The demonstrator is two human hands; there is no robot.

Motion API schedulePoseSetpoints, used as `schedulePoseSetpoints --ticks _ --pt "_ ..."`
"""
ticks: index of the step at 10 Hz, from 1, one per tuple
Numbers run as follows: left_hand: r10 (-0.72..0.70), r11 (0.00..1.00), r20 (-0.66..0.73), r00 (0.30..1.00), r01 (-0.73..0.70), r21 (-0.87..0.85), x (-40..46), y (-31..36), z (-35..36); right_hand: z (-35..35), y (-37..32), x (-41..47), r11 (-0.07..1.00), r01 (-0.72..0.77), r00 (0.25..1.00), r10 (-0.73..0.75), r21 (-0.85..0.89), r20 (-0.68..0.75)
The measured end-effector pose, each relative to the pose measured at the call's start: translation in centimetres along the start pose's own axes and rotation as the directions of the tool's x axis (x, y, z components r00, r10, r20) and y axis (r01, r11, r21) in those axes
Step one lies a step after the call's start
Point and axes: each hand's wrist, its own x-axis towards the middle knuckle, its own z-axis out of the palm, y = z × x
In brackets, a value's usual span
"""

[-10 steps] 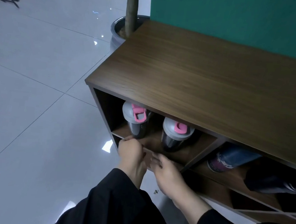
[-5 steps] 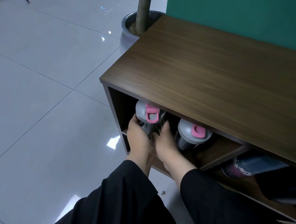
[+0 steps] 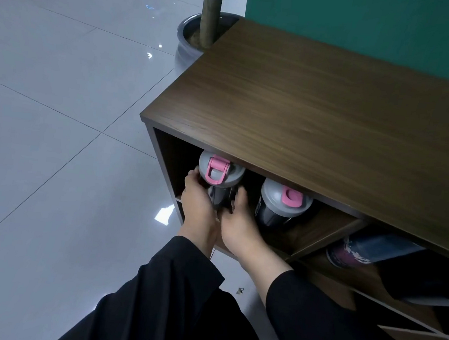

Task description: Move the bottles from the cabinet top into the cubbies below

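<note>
Head view: a person crouched at a low wooden cabinet, both hands inside its upper left cubby.
Left hand: wrapped round the left side of the left bottle, fingers curled behind it.
Right hand: pressed against the right side of the same bottle, thumb up along its dark body.
Left bottle: dark, grey lid, pink flip cap; upright with its long axis vertical, near the cubby's front left, the lid close under the cabinet top.
Right bottle: same make, in the same cubby, just beside the right hand, touched by neither.
Blue bottle: lying on its side in the next cubby to the right.
Cabinet top: no bottles on the part in view.
Relation that counts: the held bottle sits directly ahead of both hands, clamped between them; the left hand has the fuller hold and is nearer the side wall.
Step, as judged: seating or straightening this bottle; the task looks nearly complete.
Risk, as judged: little headroom, so a lift could knock the lid against the top panel.
</note>
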Motion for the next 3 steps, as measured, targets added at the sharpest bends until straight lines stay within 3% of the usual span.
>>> schedulePoseSetpoints --ticks 1,2,3 --pt "-0.083 0.992 -0.084 0.993 0.074 -0.106 -1.1 0.0 0.2 -0.1 0.3 -0.1 1.0 -0.01 0.999 0.01 -0.004 0.031" --pt "-0.134 0.989 -0.212 0.968 0.116 -0.093 -1.9 -0.7 -0.2 -0.9 0.3 -1.1 0.997 -0.045 0.998 0.043 0.066 0.038" --pt "-0.192 0.981 -0.224 0.955 0.189 -0.036 -3.7 -1.4 -0.8 -1.7 0.8 -3.3 0.985 -0.057 0.998 0.054 0.161 0.026"
